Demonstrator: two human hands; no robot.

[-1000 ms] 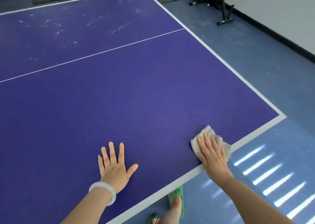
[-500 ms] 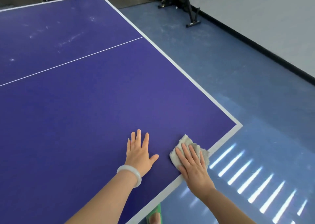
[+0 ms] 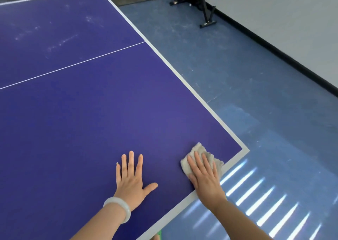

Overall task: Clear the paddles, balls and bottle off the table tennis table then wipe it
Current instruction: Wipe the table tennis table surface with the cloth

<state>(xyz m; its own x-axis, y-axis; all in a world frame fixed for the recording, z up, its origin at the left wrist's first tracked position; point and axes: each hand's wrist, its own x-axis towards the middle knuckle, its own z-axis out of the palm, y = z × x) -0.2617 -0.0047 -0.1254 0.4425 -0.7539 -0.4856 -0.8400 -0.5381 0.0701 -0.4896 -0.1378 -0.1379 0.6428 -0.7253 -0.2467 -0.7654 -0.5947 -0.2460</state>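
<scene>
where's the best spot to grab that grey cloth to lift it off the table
Probably the crumpled far edge of the cloth, pinched from above: it bunches up past the flat fingers of the right hand; the rest lies pressed flat on the table tennis table.

Purple-blue table tennis table point(image 3: 91, 111), white-edged with a thin centre line, fills the frame's left; pale smudges mark its upper-left area. A crumpled grey cloth point(image 3: 200, 150) lies near its lower-right corner.
</scene>
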